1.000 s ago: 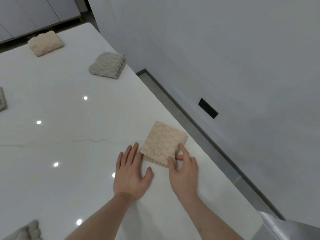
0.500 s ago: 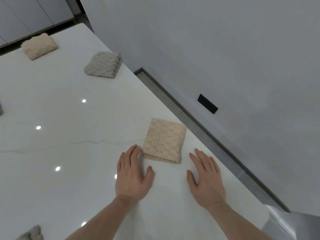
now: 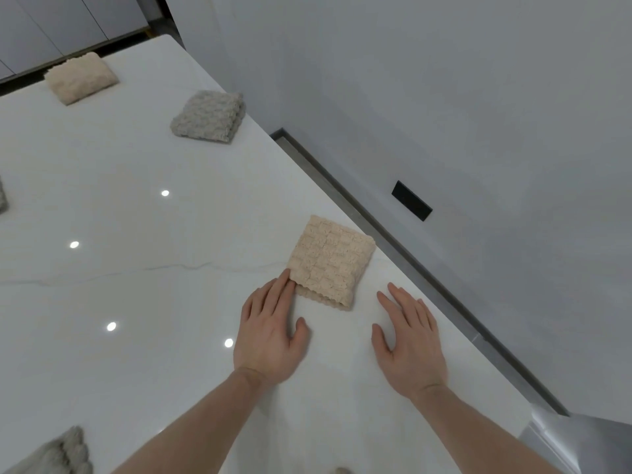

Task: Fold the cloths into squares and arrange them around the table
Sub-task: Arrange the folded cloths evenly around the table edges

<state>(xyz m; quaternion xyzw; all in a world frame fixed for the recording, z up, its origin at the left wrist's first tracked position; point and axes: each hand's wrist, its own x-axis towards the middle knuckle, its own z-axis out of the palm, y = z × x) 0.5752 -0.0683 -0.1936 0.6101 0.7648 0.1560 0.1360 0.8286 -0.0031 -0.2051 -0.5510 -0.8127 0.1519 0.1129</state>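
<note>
Folded beige cloth (image 3: 331, 261) near table (image 3: 136, 268) edge, left hand (image 3: 270, 331) flat, fingertips touching it, right hand (image 3: 408, 340) flat beside, no grip.

home kitchen | marble table (image 3: 143, 302) | flat cabinets (image 3: 61, 22)

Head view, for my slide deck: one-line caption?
Open left hand touching folded beige waffle cloth on white table; right hand flat beside it.

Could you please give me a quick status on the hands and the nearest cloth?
Left hand open, fingertips touching the beige cloth. Right hand open, flat on table, clear of it. Cloth folded square by the edge. Nothing in the way.
</note>
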